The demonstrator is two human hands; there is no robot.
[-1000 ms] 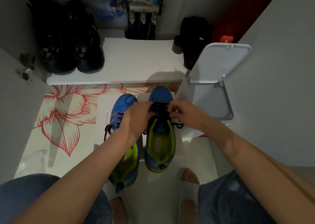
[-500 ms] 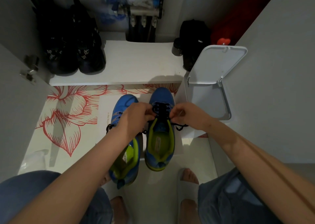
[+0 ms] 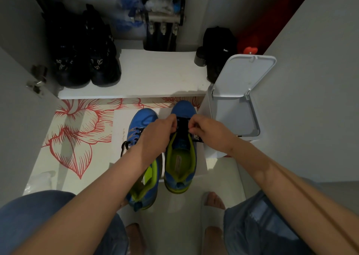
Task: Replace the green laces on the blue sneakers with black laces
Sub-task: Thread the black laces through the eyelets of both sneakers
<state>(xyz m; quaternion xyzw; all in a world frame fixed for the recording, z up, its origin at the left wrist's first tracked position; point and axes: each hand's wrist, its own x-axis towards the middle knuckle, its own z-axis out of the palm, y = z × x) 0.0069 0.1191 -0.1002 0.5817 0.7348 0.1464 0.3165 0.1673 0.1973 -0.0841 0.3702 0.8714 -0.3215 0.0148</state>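
Two sneakers (image 3: pixel 142 119) sit on the floor (image 3: pixel 174 206). The left hand (image 3: pixel 155 136) and right hand (image 3: pixel 210 132) both pinch the right sneaker's (image 3: pixel 180 157) black lace (image 3: pixel 183 124) with their fingers (image 3: pixel 172 121).

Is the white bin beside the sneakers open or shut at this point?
Open. The lid of the white bin is swung up and back on its hinges, its mouth uncovered. Contents: cannot tell.
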